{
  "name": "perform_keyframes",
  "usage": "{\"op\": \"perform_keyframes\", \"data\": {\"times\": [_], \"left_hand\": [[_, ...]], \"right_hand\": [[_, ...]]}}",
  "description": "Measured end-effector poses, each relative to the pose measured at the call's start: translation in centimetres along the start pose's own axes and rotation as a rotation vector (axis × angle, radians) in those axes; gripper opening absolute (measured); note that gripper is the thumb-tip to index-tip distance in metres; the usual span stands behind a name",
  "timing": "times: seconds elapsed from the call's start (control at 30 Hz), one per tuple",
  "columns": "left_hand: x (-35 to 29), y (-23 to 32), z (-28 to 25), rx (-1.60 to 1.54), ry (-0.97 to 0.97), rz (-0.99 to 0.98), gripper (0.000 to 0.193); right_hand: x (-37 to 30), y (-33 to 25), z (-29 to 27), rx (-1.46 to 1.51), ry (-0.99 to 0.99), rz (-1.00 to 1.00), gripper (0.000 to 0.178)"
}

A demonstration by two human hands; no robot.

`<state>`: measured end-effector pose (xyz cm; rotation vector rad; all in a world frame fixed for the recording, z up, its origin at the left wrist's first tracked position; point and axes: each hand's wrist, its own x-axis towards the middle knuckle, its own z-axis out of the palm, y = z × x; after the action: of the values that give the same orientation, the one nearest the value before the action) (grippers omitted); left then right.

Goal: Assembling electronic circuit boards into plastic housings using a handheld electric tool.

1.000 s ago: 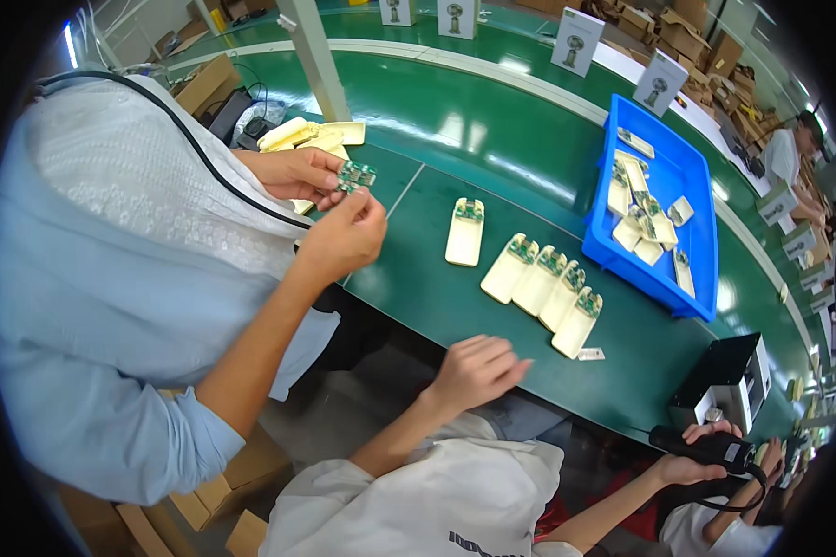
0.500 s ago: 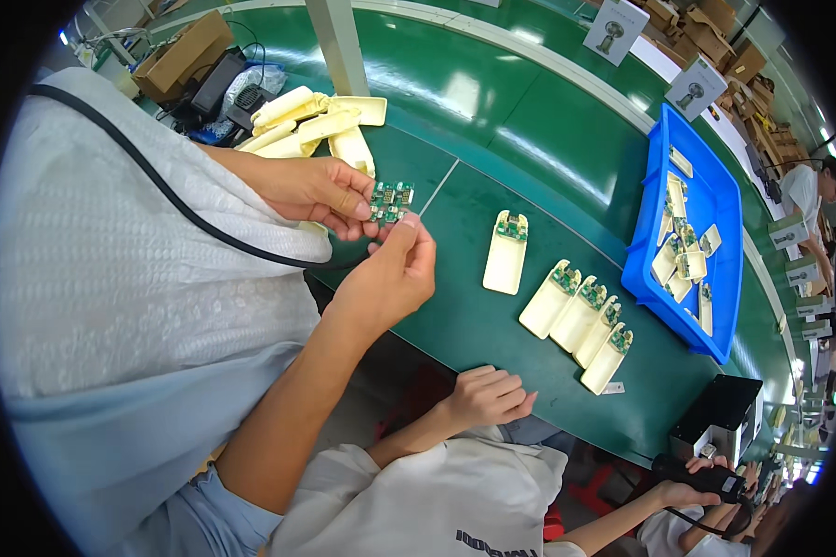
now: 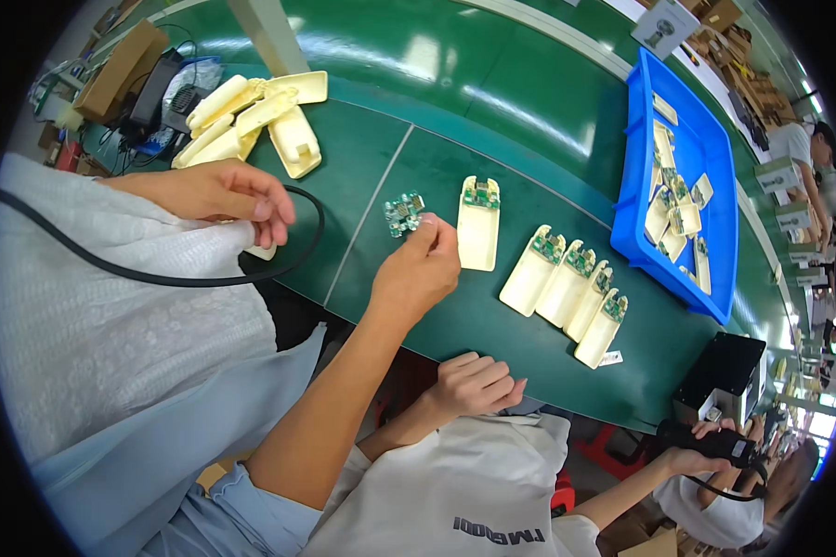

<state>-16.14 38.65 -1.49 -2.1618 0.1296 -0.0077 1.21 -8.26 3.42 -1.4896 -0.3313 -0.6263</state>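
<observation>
A small panel of green circuit boards (image 3: 403, 214) is pinched at its lower corner between the thumb and fingers of my right hand (image 3: 420, 271), over the green table. Just right of it lies a cream plastic shell (image 3: 478, 234) with a green board at its top end. My left hand (image 3: 241, 198) is loosely bent beside a loop of black cable (image 3: 318, 223), with nothing visible in its fingers. Several cream shells (image 3: 293, 139) are piled beyond it. Farther right, several more shells with boards (image 3: 559, 290) lie in a slanting row.
A blue tray (image 3: 629, 218) with more board-fitted shells stands at the right. A co-worker's hand (image 3: 478, 383) rests at the table's near edge; another person's hand holds a black handheld device (image 3: 715, 446) near a black box (image 3: 723, 371). A cardboard box (image 3: 125, 74) sits at far left.
My left hand has let go of the circuit boards and drawn back left. My right hand has carried them rightward, toward the lone shell. The whole view has shifted somewhat.
</observation>
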Motion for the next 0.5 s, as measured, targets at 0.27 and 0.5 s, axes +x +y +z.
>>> {"op": "perform_keyframes", "data": {"times": [0.27, 0.5], "left_hand": [[0.4, -1.1, -1.1, 0.404, -0.228, 0.258, 0.024], [0.0, -1.1, -1.3, 0.512, -0.104, 0.214, 0.024]], "right_hand": [[1.0, 1.9, -3.3, 0.071, -0.060, 0.042, 0.089], [-0.6, -0.5, 0.9, -0.096, 0.033, -0.034, 0.088]]}}
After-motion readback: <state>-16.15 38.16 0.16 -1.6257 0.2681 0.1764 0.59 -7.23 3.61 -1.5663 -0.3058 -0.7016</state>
